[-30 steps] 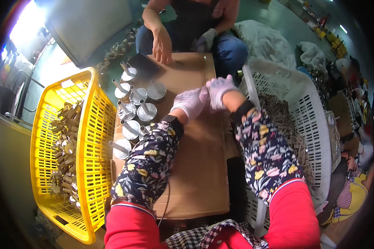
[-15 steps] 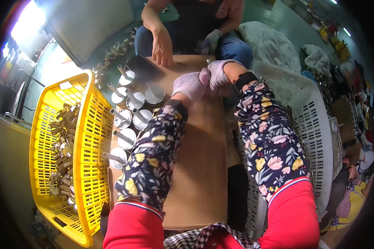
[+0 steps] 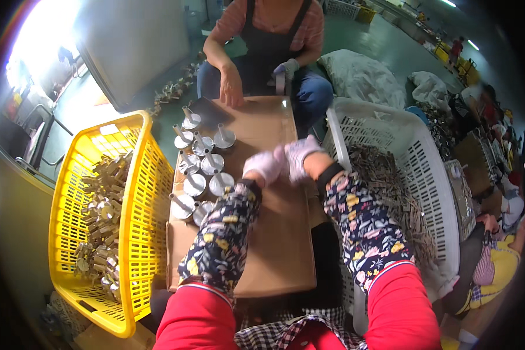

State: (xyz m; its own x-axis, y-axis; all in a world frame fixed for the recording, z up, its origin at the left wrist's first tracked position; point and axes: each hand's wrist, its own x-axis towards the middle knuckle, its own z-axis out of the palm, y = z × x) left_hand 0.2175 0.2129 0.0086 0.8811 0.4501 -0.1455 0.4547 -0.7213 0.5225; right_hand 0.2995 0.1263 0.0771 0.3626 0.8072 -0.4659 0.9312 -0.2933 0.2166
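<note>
Currently, around the gloved left hand [image 3: 265, 166] and the gloved right hand [image 3: 302, 157], side by side over brown cardboard [image 3: 280, 233], a yellow slotted plastic basket [image 3: 151, 216] stands at eight o'clock, a white slotted plastic basket [image 3: 430, 175] between three and four, a co-worker's bare hand [image 3: 231, 87] at eleven. Silvery round metal pieces with tubular stems [image 3: 217, 165] sit at nine o'clock from the left fingers, some behind a navy floral sleeve [image 3: 221, 236]. With fingers mostly hidden, I cannot tell whether they hold anything. The pieces gleam, stems tilting toward eleven.
</note>
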